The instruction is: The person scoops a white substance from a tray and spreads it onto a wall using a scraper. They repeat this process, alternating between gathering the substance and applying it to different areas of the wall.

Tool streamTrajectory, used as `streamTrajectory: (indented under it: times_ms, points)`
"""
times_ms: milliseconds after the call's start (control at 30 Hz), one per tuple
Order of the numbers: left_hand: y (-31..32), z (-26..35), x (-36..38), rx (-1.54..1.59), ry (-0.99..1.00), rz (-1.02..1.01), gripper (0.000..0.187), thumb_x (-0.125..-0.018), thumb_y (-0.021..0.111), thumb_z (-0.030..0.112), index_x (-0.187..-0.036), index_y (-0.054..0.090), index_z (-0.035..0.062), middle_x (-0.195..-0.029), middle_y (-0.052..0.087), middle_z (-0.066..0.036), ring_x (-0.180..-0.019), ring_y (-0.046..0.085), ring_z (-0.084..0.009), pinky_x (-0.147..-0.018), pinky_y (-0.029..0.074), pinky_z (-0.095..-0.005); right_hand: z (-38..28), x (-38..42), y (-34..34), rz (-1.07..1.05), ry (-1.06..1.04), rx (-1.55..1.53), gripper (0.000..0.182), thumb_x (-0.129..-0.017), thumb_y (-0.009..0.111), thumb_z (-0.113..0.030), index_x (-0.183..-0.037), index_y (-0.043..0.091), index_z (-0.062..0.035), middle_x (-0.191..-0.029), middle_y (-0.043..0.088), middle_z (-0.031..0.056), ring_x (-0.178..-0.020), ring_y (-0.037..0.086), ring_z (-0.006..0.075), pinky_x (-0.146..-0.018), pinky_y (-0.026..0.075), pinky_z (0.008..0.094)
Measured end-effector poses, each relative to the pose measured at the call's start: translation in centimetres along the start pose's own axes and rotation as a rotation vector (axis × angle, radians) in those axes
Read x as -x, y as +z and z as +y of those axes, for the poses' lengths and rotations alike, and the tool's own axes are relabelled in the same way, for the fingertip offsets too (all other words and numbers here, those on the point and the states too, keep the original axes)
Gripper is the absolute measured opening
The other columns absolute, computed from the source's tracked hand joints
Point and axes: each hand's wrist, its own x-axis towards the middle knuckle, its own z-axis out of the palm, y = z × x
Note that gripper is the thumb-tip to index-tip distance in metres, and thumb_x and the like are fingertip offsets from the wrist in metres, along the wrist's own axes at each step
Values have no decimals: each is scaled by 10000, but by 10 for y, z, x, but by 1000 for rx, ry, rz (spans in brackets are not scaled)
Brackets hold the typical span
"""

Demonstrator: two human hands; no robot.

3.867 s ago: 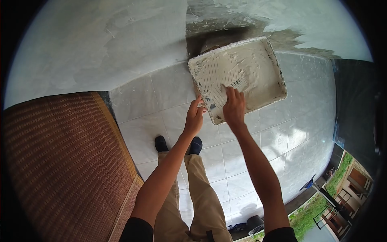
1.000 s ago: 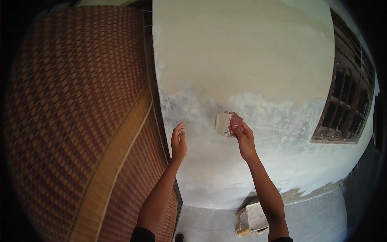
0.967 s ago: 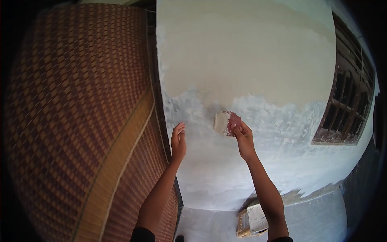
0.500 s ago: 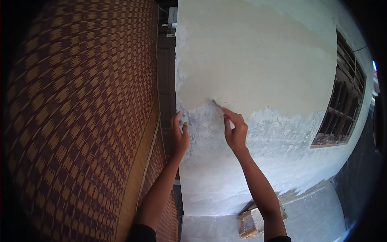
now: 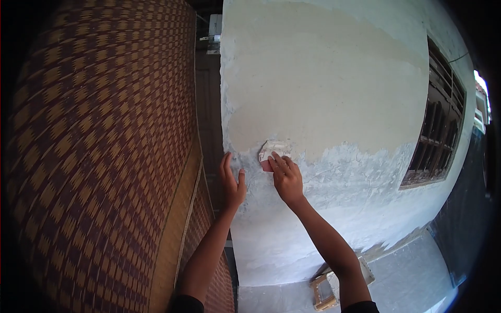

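Observation:
My right hand [image 5: 288, 180] is closed around a small flat putty spreader [image 5: 274, 148]. White filler is smeared over the spreader's broad face, and a reddish part shows near my fingers. Its face lies close over the wall [image 5: 334, 88], around the border between the smooth beige coat above and the patchy grey-white surface below. At the wall's left corner edge, my left hand [image 5: 233, 182] is held up with its thumb apart from the fingers, holding nothing.
A woven brown-and-tan screen [image 5: 115, 146] stands along the left, close to my left arm. On the right, a wooden barred window [image 5: 436, 125] is set in the wall. Down on the grey floor [image 5: 407, 274] is a wood-framed object [image 5: 326, 292], partly behind my right forearm.
My right hand has moved left and slightly down. The spreader, seen edge-on before, now shows its filler-covered face. My left hand stays nearly in place, still open.

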Motion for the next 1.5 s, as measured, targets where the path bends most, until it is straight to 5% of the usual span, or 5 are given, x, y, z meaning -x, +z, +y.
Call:
streamTrajectory:
  times_ms: [700,767,1000,1367,1500]
  points:
    - [27,-3,-4,-63,46,170,595,-889,531,117,-1427,329,-38,-1431,367,-219,-1333,341,-376,-1104,255,-500,6,14,14,-285,-194,382,450,-768,653,-66,-1210,627,14,-1325,558,172,-1080,606,366,-880,573,364]
    - [26,-1,-5,-60,47,172,589,-895,525,129,-1425,331,-40,-1429,370,-217,-1333,340,-376,-1105,254,-500,8,23,21,-260,-177,360,475,-773,632,-13,-1247,614,-25,-1386,520,123,-1139,580,352,-613,616,295]
    - [20,2,-4,-97,55,133,587,-903,517,154,-1424,332,-43,-1428,380,-214,-1338,326,-382,-1106,248,-505,4,35,21,-253,-173,334,451,-768,642,-15,-1219,632,-39,-1366,525,103,-1132,571,347,-598,617,300]
    - [17,3,-3,-232,50,21,634,-883,524,116,-1449,279,-29,-1460,344,-214,-1384,258,-401,-1147,173,-546,4,60,22,-250,-210,340,358,-798,642,-77,-1138,655,35,-1301,552,172,-1078,600,358,-908,558,403]
    - [12,7,-3,-309,73,-28,671,-881,536,77,-1470,228,-11,-1478,300,-209,-1408,230,-401,-1149,198,-541,8,75,22,-283,-229,324,345,-800,639,-89,-1120,660,38,-1303,547,183,-1089,592,357,-917,551,404]
